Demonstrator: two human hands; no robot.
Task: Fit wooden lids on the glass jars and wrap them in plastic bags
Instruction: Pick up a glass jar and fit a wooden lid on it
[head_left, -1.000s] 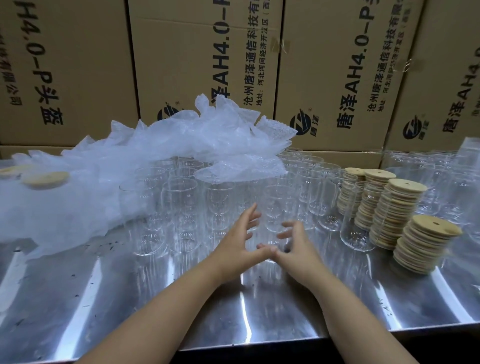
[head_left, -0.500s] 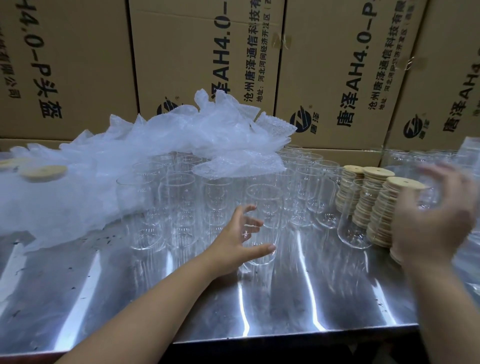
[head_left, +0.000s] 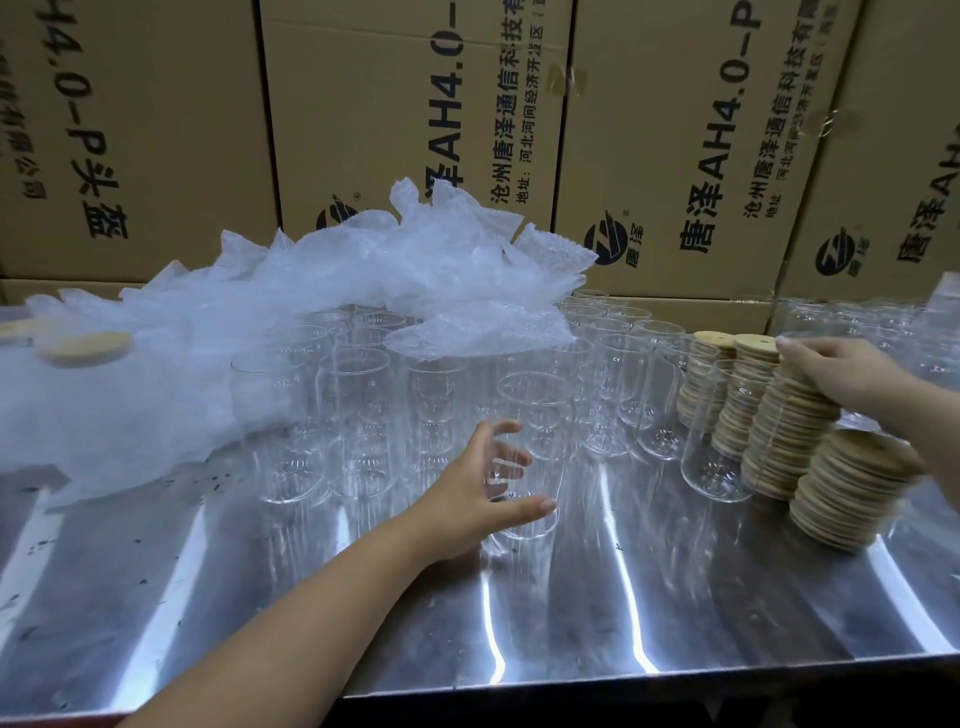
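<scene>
The jar stands upright at the centre of the frame, at the front edge of a crowd of jars on the table. The left hand holds it low on its left side, with the thumb across the front and the fingers curled round the glass.

At right of centre four stacks of lids stand close together in a slanting row. The nearest stack is the lowest, and another upright jar touches the stacks on their left. The right hand comes in from the right edge and rests on top of the third stack, its fingers bent over the top lid. I cannot tell whether they pinch that lid or only lie on it.

A heap of clear bags runs from the left edge to the upper centre and drapes over the rear jars. One loose lid lies on it at far left. Printed boxes fill the top of the frame behind the table.
</scene>
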